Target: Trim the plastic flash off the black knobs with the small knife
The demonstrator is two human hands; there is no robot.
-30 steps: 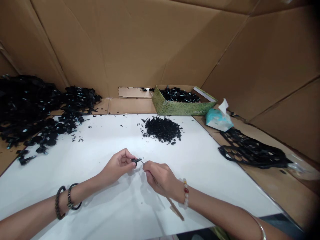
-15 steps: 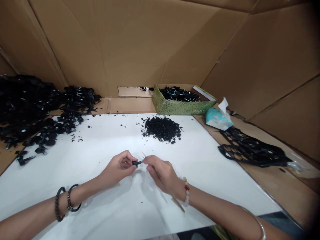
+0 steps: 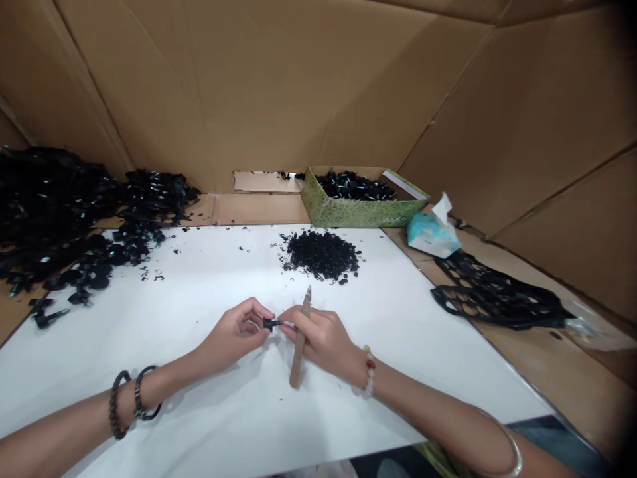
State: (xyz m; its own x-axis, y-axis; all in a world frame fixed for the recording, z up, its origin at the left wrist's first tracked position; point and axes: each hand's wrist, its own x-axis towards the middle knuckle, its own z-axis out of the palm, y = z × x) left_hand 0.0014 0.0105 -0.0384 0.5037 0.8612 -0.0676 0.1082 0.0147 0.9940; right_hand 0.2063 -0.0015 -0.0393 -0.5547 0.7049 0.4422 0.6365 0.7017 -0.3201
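Note:
My left hand (image 3: 243, 325) pinches a small black-headed bolt (image 3: 269, 324) by its head between thumb and fingertips. Its shank points right, toward my right hand (image 3: 323, 338). The right thumb and forefinger close at the shank's tip; whether they grip it is hard to tell. A slim brown tool with a pointed grey tip, like a craft knife (image 3: 298, 352), lies across the fingers of that same hand, tip away from me. Beyond both hands, a heap of small black rings and discs (image 3: 323, 255) lies on the white table surface (image 3: 199, 425).
A large pile of black rubber-like parts with metal studs (image 3: 54, 206) spreads over the left side. At the back stands a green box (image 3: 363, 214) holding similar parts. A tissue pack (image 3: 432, 234) and black perforated sheets (image 3: 497, 292) lie right. Cardboard walls (image 3: 259, 86) surround the table.
The craft knife has swung in my right hand from slanting under the wrist to standing nearly upright across the fingers. My left hand stays in place with the black-headed bolt.

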